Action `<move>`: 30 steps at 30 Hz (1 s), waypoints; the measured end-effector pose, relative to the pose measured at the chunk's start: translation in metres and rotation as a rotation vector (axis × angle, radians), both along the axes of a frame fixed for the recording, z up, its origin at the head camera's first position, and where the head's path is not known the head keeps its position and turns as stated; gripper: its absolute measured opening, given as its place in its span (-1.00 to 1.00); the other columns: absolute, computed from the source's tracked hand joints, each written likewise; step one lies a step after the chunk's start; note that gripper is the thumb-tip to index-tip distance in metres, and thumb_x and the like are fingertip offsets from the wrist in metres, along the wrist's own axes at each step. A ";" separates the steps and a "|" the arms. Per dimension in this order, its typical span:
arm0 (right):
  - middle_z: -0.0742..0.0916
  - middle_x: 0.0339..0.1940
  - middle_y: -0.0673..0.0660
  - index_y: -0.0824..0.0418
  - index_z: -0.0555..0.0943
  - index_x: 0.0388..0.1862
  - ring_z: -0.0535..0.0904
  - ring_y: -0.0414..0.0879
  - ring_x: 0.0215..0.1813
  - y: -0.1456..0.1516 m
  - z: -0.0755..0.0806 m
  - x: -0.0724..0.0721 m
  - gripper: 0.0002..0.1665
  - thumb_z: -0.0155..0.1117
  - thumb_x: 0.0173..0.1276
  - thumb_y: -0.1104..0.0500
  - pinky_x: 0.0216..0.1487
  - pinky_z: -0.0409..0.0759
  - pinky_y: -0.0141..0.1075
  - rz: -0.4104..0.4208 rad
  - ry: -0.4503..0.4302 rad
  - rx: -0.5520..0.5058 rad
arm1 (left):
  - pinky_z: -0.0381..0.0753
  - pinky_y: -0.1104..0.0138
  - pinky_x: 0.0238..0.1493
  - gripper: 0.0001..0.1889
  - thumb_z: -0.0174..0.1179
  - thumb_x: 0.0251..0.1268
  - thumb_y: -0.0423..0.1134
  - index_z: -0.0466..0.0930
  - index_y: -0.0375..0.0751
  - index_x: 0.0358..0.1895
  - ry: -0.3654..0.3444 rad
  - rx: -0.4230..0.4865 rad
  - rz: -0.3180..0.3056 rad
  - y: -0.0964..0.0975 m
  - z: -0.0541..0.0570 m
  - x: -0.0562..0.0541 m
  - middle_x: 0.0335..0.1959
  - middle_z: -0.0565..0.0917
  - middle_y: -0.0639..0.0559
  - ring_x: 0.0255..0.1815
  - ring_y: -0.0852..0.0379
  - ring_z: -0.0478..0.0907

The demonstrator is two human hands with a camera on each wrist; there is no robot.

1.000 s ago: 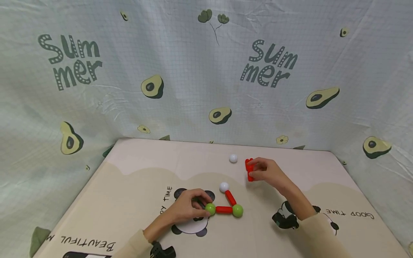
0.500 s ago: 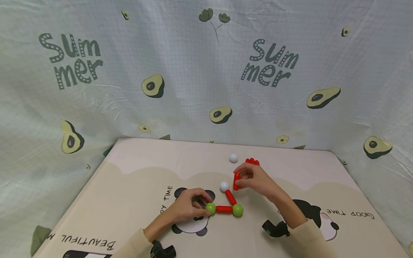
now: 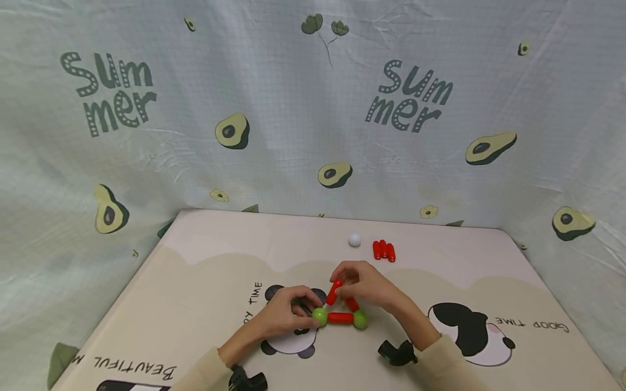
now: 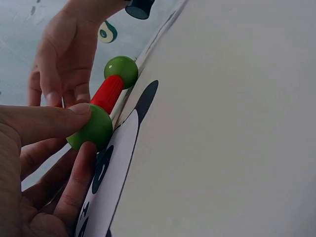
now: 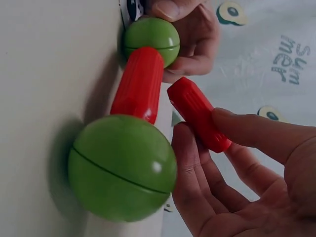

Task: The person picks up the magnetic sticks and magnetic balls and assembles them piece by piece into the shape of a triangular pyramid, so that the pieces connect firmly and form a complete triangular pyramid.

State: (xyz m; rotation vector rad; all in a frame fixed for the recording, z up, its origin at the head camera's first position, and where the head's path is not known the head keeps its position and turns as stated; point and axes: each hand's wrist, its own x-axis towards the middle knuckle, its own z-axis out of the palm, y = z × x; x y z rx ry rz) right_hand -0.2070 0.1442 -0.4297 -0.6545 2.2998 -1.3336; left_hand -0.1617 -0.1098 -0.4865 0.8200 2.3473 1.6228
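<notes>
My left hand (image 3: 288,312) pinches a green ball (image 3: 320,316) between thumb and fingers. A red rod (image 3: 340,318) joins that ball to a second green ball (image 3: 360,319) on its right. From the second ball another red rod (image 3: 352,304) slants up behind my right hand (image 3: 364,282), which hides the white ball at its far end. My right hand pinches a loose red rod (image 5: 199,114) by thumb and fingertips. In the head view the rod's lower end points down at the left green ball, close to it.
Further back on the table lie three red rods (image 3: 383,250) side by side, with a white ball (image 3: 354,240) to their left. The pale table cover (image 3: 205,282) has printed pandas and lettering. A patterned cloth (image 3: 274,108) hangs behind the table.
My right hand has lifted a red rod from the group at the back and carried it left and nearer, toward the left green ball. My left hand stays in place.
</notes>
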 end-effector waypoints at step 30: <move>0.76 -0.21 0.03 0.18 0.69 -0.07 0.63 -0.12 -0.16 0.004 0.009 0.002 -0.79 0.38 0.31 0.26 -0.14 0.65 -0.31 -0.053 0.151 0.176 | 0.75 0.39 -0.15 -0.73 0.47 0.18 -0.22 0.71 -0.13 -0.05 -0.030 0.016 0.000 0.001 0.001 0.000 -0.14 0.73 -0.06 -0.15 0.26 0.65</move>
